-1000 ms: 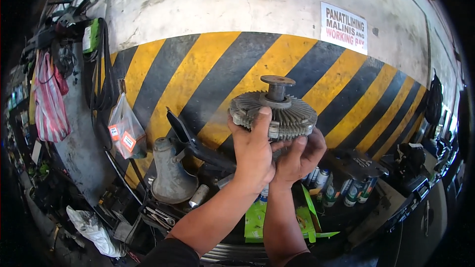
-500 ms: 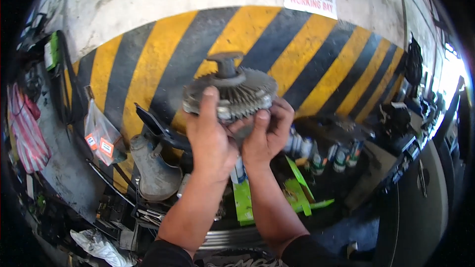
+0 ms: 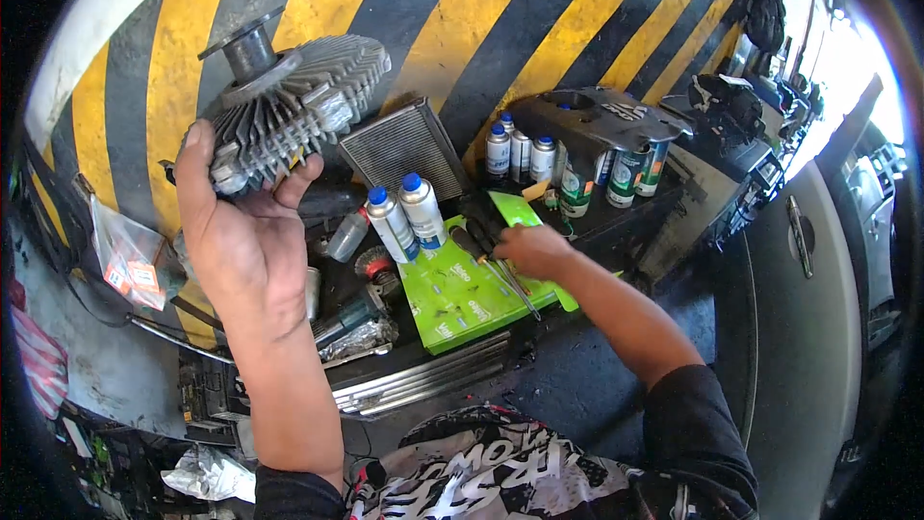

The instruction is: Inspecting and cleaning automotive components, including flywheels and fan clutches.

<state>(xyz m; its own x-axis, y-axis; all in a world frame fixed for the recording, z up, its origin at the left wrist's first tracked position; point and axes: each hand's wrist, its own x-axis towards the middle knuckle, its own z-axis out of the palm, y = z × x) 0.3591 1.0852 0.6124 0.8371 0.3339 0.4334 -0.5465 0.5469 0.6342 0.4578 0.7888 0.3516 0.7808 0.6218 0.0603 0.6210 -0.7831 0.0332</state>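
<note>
My left hand [image 3: 245,250] holds up a grey metal fan clutch [image 3: 298,106], its fins facing outward and its flanged shaft pointing up and tilted left. The thumb lies along one side and the fingers support it from beneath. Lower and to the right, my right hand [image 3: 534,252] reaches over a green cardboard box [image 3: 462,303], its fingers curled together. What they hold, if anything, is hidden. Beside those fingers lie a few slim tools, one a screwdriver [image 3: 515,287] with a long metal shaft. Two white spray cans [image 3: 421,212] with blue caps stand at the box's far left.
More cans [image 3: 577,191] stand at the back right, near a black plastic cover [image 3: 597,116]. A finned radiator-like panel [image 3: 404,149] leans on the striped wall. An angle grinder [image 3: 356,313] lies left of the box. A car door [image 3: 799,327] borders the right side.
Both hands were on the fan clutch. Now my left hand alone holds it, farther left, and my right hand has let go and moved down to the tools. The view has tilted downward.
</note>
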